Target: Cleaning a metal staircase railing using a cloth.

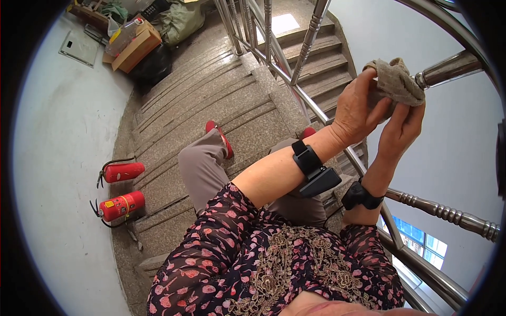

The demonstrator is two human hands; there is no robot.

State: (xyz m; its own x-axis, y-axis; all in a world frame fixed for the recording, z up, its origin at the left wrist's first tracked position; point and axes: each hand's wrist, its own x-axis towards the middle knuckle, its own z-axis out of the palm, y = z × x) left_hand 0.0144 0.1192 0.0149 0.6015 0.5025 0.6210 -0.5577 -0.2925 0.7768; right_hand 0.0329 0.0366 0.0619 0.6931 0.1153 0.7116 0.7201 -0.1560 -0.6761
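Note:
A grey-brown cloth [396, 84] is bunched around a shiny metal baluster [450, 68], close to where that post meets the handrail [457, 22]. My left hand [354, 108] grips the cloth from the left, its fingers curled over the near side. From below, my right hand [401, 129] presses its fingertips against the cloth's lower edge. The part of the post inside the cloth is hidden. Both forearms reach to the upper right, each with a black strapped device on it.
Stone stairs [211, 100] run beneath me, with my red shoes on them. Two red fire extinguishers [124, 171] stand by the left wall. Further off are a cardboard box [138, 50] and a green sack [182, 23]. More metal balusters [310, 39] line the stairs.

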